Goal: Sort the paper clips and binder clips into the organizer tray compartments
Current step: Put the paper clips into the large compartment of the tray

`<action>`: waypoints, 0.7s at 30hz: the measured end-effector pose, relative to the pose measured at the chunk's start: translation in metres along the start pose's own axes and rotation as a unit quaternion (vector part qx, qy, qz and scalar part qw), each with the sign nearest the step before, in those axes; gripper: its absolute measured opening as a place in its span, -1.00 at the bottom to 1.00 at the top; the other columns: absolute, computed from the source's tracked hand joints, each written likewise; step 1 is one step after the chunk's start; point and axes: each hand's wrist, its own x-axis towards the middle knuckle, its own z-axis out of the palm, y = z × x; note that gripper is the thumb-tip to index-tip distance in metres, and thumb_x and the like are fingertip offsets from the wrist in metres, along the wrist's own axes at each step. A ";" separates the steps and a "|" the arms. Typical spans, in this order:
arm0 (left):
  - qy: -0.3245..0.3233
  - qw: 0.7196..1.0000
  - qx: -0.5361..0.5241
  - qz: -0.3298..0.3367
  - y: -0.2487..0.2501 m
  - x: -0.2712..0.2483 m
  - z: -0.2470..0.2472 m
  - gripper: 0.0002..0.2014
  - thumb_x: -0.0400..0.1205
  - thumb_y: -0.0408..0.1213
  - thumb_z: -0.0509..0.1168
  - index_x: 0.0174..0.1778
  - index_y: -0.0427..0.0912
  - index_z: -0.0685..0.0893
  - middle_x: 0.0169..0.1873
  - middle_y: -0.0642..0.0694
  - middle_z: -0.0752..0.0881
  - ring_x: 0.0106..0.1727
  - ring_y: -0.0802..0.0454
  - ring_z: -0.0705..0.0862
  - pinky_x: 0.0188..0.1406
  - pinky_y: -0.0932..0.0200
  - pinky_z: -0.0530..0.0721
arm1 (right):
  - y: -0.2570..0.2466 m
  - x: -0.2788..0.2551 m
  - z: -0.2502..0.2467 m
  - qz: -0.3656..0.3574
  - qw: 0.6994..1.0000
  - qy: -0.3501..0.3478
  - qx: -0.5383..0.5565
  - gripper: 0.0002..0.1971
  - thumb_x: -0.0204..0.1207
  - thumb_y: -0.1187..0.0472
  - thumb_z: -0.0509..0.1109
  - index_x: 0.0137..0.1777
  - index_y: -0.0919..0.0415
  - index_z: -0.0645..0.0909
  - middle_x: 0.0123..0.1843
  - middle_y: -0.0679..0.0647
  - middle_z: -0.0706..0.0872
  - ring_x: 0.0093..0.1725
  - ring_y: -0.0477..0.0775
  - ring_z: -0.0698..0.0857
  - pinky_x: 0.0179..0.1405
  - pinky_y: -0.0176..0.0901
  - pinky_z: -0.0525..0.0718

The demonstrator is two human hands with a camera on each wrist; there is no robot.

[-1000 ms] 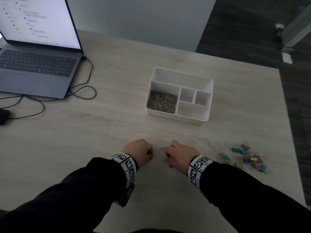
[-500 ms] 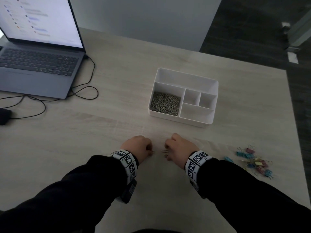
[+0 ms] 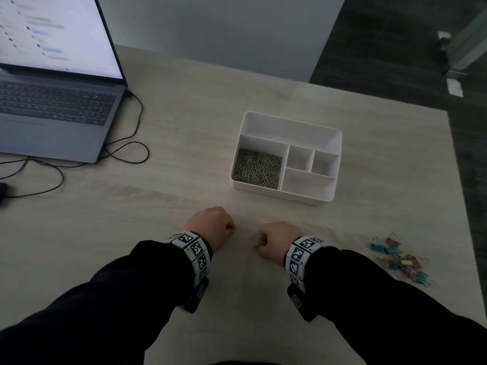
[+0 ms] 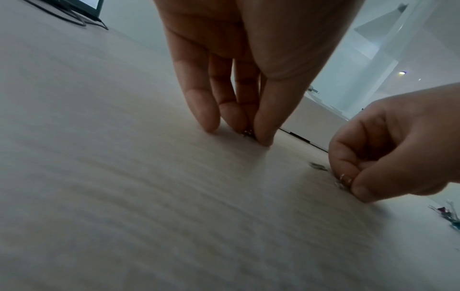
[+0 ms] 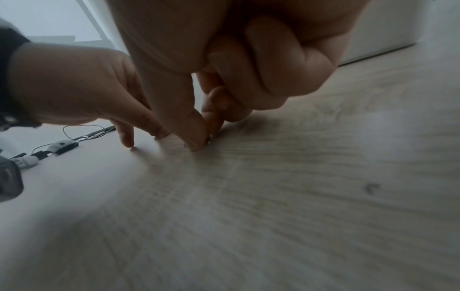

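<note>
Left hand point(image 4: 239, 82) and right hand point(image 4: 388, 149) each pinching a paper clip point(image 4: 344, 180) off the table point(image 3: 184, 154) — light, thin, slippery wire — best nipped at its edge.

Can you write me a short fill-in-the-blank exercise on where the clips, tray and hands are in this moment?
1. The paper clips fill the tray's near-____ compartment.
2. The coloured binder clips lie on the table, to the ____ of the right hand.
3. The organizer tray has ____ compartments.
4. The left hand pinches a small clip with its fingers against the ____.

Missing words: left; right; five; table
</note>
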 end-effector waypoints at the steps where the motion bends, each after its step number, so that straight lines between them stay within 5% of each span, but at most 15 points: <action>1: 0.000 1.000 0.002 -0.002 0.000 0.001 0.000 -0.76 0.57 -0.12 0.25 0.05 0.04 0.78 0.08 -0.09 0.69 0.10 -0.14 0.67 0.02 0.10 0.59 | -0.001 0.000 0.000 0.000 1.000 -0.007 -0.008 -0.86 0.39 0.00 0.41 -0.12 0.01 0.66 0.07 0.03 0.76 0.10 0.17 0.70 0.06 -0.13 0.60; 10: -0.014 1.000 0.024 0.001 0.003 0.011 0.002 -0.83 0.43 -0.09 0.29 -0.13 -0.04 0.67 0.00 -0.09 0.66 0.01 -0.16 0.67 -0.09 0.09 0.60 | -0.003 -0.001 -0.001 -0.061 0.998 0.014 -0.014 -0.89 0.36 0.00 0.34 -0.23 -0.05 0.46 0.02 0.07 0.65 0.03 0.20 0.66 -0.02 -0.08 0.57; 16: -0.008 0.998 0.041 0.039 0.002 0.011 0.003 -0.86 0.47 -0.14 0.26 -0.10 -0.06 0.60 -0.01 -0.09 0.65 0.04 -0.19 0.65 -0.16 0.05 0.59 | -0.002 0.000 -0.043 -0.045 0.965 0.190 0.177 -0.88 0.33 0.16 0.44 -0.31 0.07 0.53 -0.32 -0.03 0.70 -0.28 0.06 0.66 -0.20 -0.08 0.66; 21: -0.010 0.998 0.032 0.052 0.002 0.009 0.001 -0.85 0.49 -0.18 0.25 -0.04 -0.05 0.55 0.00 -0.11 0.66 0.03 -0.22 0.65 -0.23 0.09 0.50 | 0.003 0.015 -0.083 -0.026 0.932 0.292 0.214 -0.95 0.45 0.14 0.45 -0.17 0.03 0.63 -0.28 -0.15 0.69 -0.31 -0.13 0.61 -0.29 -0.26 0.51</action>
